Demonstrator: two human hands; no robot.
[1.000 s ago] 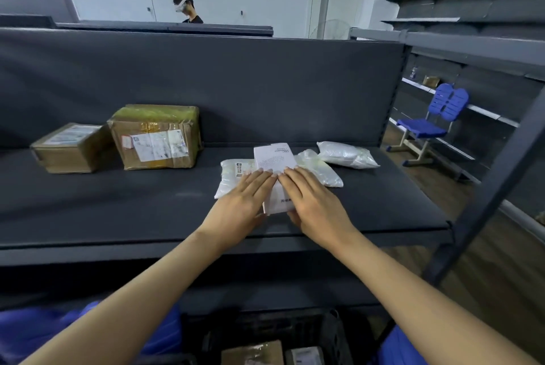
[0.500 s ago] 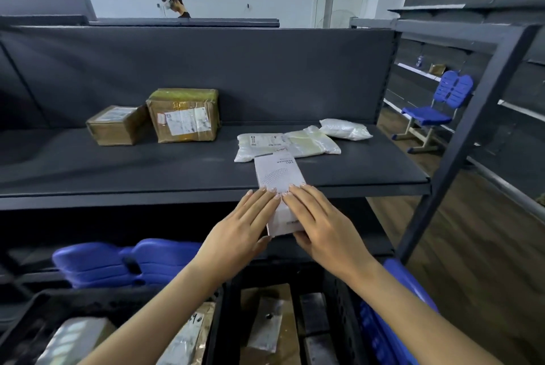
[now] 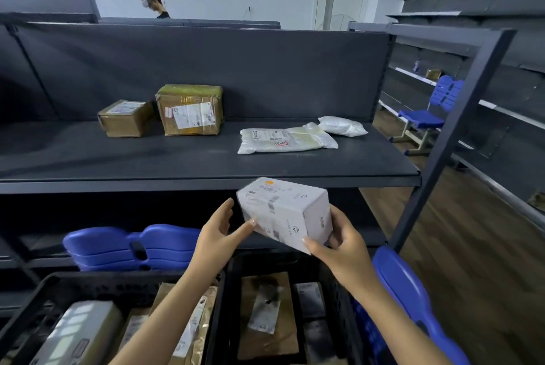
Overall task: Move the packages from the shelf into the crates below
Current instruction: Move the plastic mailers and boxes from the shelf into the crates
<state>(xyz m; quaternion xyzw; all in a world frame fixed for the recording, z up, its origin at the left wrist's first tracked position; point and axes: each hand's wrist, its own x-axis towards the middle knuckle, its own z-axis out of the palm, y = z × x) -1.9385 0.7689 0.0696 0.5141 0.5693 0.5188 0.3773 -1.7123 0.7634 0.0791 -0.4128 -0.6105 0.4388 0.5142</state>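
A small cardboard box (image 3: 126,118) and a larger cardboard box (image 3: 188,111) are seen at left on the dark shelf (image 3: 206,164). In front of the shelf's edge, the left hand (image 3: 215,241) is spread, thumb tip touching the lower left edge of a tilted white box (image 3: 286,214). The box's right end is clamped by the right hand (image 3: 345,246), thumb in front, fingers curled behind, above a black crate (image 3: 265,261).

Open room is left between the shelf (image 3: 147,158) edge and the right crate (image 3: 265,264), floored with parcels (image 3: 265,335) and bounded rightward by a post (image 3: 451,134).
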